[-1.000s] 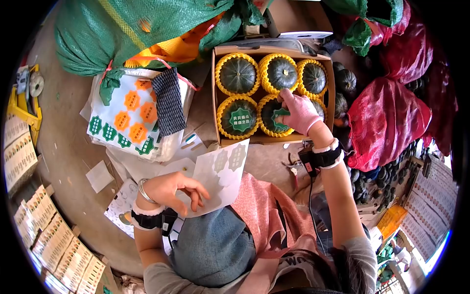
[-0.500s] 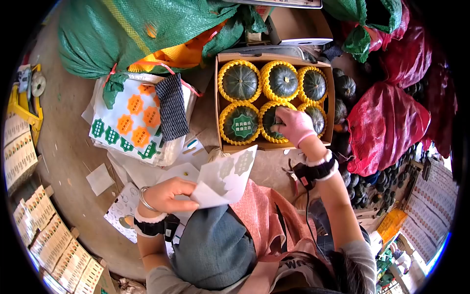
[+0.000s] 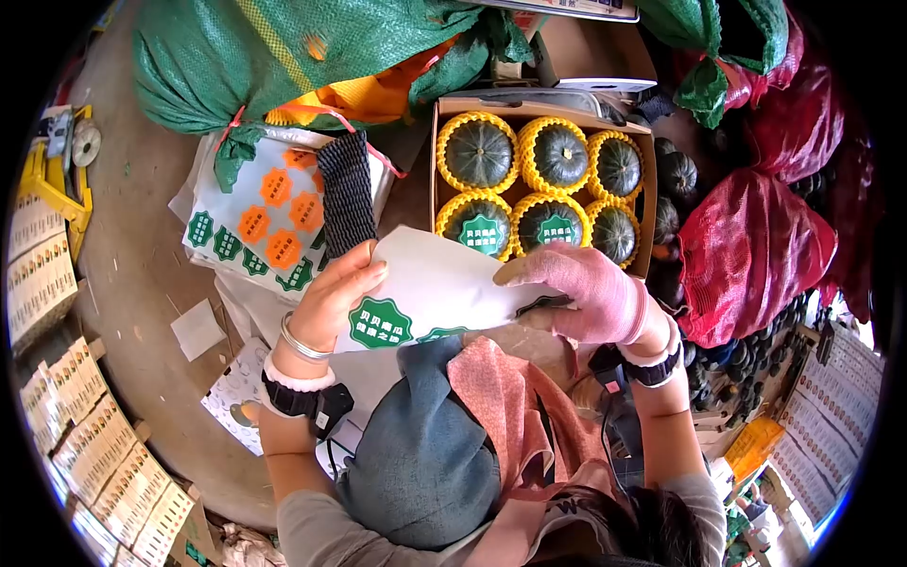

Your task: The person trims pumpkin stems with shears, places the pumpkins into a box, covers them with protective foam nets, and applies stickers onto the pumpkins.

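A white sticker sheet with green labels is stretched between my two hands over my lap. My bare left hand, wearing a bracelet, pinches its left end. The right end is gripped by my right hand in a pink glove, its fingers around the edge. Just beyond the sheet stands an open cardboard box of dark green pumpkins in yellow foam nets. Two front pumpkins carry a green label; the front right one shows none on its visible side.
Left of the box lies a stack of sticker sheets with a dark ribbed cloth on it. A green woven sack with foam nets stands behind. Red mesh sacks and loose pumpkins are at right. An empty carton sits behind.
My right hand has left the front middle pumpkin, which now shows a green label, and has taken the sheet's right end. My left hand has raised the sheet away from my lap.
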Available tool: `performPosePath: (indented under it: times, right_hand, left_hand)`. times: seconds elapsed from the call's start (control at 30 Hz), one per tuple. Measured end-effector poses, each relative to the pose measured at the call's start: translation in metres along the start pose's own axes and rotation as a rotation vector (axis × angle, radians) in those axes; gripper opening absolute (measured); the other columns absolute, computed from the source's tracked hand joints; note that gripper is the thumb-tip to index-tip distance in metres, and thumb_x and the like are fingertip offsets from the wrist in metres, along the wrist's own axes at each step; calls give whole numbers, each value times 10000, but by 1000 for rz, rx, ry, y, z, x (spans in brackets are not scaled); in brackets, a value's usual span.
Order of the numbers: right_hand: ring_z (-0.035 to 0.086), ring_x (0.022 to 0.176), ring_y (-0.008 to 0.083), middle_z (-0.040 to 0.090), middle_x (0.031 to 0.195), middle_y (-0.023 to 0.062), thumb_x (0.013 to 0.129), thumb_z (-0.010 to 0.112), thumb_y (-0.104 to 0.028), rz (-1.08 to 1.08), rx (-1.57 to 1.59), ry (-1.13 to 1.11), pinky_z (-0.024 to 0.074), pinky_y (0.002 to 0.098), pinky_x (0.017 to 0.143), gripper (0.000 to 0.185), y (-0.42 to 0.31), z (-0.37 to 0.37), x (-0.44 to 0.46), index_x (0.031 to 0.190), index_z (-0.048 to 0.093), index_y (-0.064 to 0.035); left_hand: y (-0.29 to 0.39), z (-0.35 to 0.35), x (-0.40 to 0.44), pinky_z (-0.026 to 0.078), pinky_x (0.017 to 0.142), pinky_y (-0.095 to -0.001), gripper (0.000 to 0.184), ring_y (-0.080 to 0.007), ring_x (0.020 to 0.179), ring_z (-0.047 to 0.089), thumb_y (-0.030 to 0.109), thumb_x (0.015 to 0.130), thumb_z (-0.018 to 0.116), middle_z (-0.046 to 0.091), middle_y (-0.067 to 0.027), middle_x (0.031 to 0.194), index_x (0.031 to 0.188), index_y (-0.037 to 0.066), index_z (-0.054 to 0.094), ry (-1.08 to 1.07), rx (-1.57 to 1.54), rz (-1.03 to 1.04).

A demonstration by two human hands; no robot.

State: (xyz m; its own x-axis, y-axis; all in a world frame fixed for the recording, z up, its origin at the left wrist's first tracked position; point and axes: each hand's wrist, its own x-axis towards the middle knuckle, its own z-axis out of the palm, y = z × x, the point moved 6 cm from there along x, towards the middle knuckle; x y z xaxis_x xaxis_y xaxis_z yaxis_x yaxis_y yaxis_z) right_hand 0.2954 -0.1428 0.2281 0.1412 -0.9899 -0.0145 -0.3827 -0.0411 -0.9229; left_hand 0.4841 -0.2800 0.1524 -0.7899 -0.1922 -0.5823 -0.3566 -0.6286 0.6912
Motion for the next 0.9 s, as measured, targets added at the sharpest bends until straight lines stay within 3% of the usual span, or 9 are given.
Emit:
performPosePath:
  times: [0.07, 0.1, 0.23, 0.33, 0.53, 0.7, 0.8, 0.83, 0.9]
  right_hand:
    - [643, 929, 273, 637, 1033, 134, 668, 700, -13, 147, 121, -9, 510, 335, 827, 460, 11, 7, -9, 1112, 581, -22]
    - [650, 936, 254, 648, 1016, 128, 696, 683, 34, 160, 129, 50, 513, 305, 809, 431, 11, 6, -12, 1111, 580, -22]
    - [666, 890, 230, 671, 952, 108, 735, 718, -26, 472, 191, 160, 521, 280, 749, 339, 22, 9, -22, 1058, 615, -29]
    - [668, 827, 239, 671, 885, 99, 702, 740, -43, 416, 33, 196, 521, 296, 702, 302, 20, 9, -29, 988, 642, -37]
    - [604, 693, 233, 637, 792, 38, 636, 741, -58, -70, -235, 298, 494, 315, 632, 279, -5, 11, -36, 905, 674, -91]
    - [573, 915, 266, 599, 1022, 107, 654, 731, -21, -91, -571, 130, 467, 388, 770, 249, -5, 3, -23, 869, 679, -134]
    - [589, 891, 265, 620, 979, 83, 673, 716, -39, -101, -220, 176, 476, 382, 763, 299, 32, -4, -11, 958, 663, -113]
    - [604, 900, 287, 622, 986, 106, 670, 713, -20, -100, 18, 198, 486, 380, 779, 402, 41, -3, -9, 1058, 622, -74]
    - [614, 888, 288, 622, 991, 121, 658, 709, -8, 132, 91, 128, 492, 368, 771, 462, 39, -3, 8, 1102, 593, -56]
  left_hand:
    - [0, -8, 3, 432, 773, -215, 235, -71, 857, 540, 135, 930, 473, 571, -6, 924, 1119, 1, 512, -10, 108, 38]
    - [-6, -9, 4, 389, 689, -187, 121, -25, 750, 454, 132, 955, 462, 494, 45, 812, 1005, 34, 514, 186, 37, 43]
    - [1, -9, 9, 375, 625, -212, 142, -60, 690, 413, 149, 964, 490, 453, -3, 765, 886, 34, 462, 22, 489, 257]
    - [0, -5, 9, 368, 599, -216, 131, -57, 670, 405, 134, 959, 496, 435, -6, 751, 884, 31, 466, -16, 484, 219]
    - [-8, 0, 12, 359, 585, -197, 136, -36, 664, 407, 133, 951, 515, 471, 31, 724, 869, 31, 480, 20, 476, 232]
    - [-30, -36, 16, 368, 598, -176, 102, -18, 661, 416, 128, 950, 515, 484, 42, 742, 889, 46, 509, 206, 254, 170]
    - [-42, -42, 14, 358, 596, -170, 97, -11, 667, 411, 131, 948, 521, 481, 52, 746, 889, 55, 516, 236, 69, 81]
    - [-42, -43, 13, 348, 590, -167, 89, -9, 666, 399, 118, 946, 521, 467, 57, 741, 881, 59, 516, 245, 99, 78]
    - [-43, -46, 13, 342, 585, -168, 91, -11, 663, 390, 115, 944, 523, 456, 58, 734, 874, 57, 514, 243, 115, 104]
